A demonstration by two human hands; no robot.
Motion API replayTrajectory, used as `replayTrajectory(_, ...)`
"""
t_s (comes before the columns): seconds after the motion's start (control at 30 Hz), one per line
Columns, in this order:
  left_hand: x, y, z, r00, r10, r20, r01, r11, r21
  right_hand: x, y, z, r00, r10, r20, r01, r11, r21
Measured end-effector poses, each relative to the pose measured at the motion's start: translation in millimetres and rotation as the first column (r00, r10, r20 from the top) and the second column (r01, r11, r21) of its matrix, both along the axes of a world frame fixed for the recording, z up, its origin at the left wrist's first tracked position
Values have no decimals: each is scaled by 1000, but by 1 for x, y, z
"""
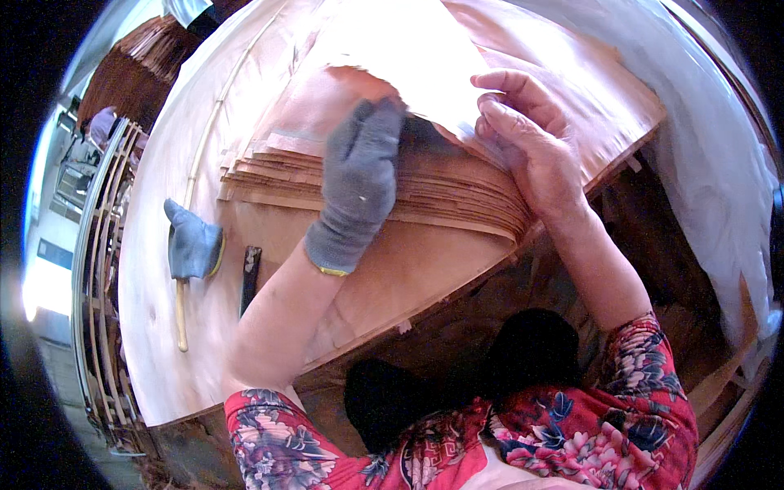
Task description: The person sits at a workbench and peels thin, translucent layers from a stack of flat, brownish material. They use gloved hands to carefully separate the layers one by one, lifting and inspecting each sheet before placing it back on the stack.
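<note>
A grey glove (196, 243) covers part of a stick (181, 322) on the surface (151, 359); just right lies a dark bar (251, 273). The gloved left hand (363, 167), fingers together, is at the near edge of a sheet (400, 49) (glaring white) above the stack (376, 192); whether it pinches is unclear. Right of it, the bare right hand (531, 139) curls its fingers beside that edge, thumb near forefinger (any grip I cannot tell).

Broad pale surface (155, 327): layered sheet stack (441, 192), grey glove (196, 242) across thin stick (181, 318), dark bar (250, 278).
</note>
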State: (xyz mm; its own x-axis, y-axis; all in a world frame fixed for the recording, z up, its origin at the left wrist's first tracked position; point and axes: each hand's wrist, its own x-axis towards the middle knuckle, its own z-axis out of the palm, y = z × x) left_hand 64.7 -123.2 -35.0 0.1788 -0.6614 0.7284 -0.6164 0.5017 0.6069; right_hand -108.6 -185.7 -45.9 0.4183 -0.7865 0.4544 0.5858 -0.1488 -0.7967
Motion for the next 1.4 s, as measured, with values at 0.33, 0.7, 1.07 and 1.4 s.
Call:
replayTrajectory(0.33, 9, -6, -3, 939, 247, 237, -213, 964, -160, -33, 3, 8, 755, -591, -285, 356, 733, -579)
replayTrajectory(0.7, -10, -2, 4, 903, -97, -418, 129, 990, 49, -11, 5, 27, 522, -841, -141, 243, 305, -921)
replayTrajectory(1.07, -14, 0, 9, 948, -176, -266, 199, 978, 60, -9, 27, 46, 231, -953, -194, 131, 228, -965)
replayTrajectory(1.4, -13, -2, 7, 864, -261, -430, 329, 940, 91, -7, 28, 46, 312, -933, -178, -54, 169, -984)
